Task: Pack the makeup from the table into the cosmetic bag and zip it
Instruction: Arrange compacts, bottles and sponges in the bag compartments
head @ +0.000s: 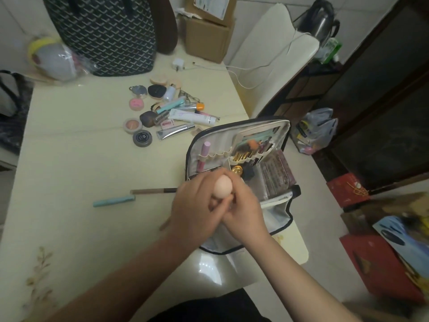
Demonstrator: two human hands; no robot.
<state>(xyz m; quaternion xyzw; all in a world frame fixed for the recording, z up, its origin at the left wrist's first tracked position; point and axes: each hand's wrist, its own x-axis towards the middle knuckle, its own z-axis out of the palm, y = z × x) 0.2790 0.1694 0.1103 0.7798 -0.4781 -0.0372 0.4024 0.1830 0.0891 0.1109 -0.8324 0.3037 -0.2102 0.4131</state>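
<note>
Both hands meet over the near edge of the open bag (pixel 239 145), which lies unzipped on the right part of the desk (pixel 69 159). The left hand (pixel 195 205) has its fingers curled up around the lower half of a peach sponge (pixel 222 184), and the right hand (pixel 243 205) closes on it from the other side, its fingers wrapped around the base and overlapping the left fingers. So both hands grip the sponge, held upright, with its rounded top showing above the fingers. It is above the bag's front compartment; whether it touches anything inside cannot be told.

The bag's raised flap holds a pink tube (pixel 204 148) in one elastic slot and brushes (pixel 250 145) in slots to its right. A gold cap (pixel 237 169) shows just behind the sponge.

Left of the hands a brown pencil (pixel 153 191) and a teal stick (pixel 114 201) lie near each other on the desk. Farther back sits a loose pile of makeup: a white tube (pixel 192 116), a silver tube (pixel 175 132), a dark compact (pixel 142 138), a blush pan (pixel 132 125) and a pink pot (pixel 136 103). A patterned tote (pixel 102 31) stands at the far edge
</note>
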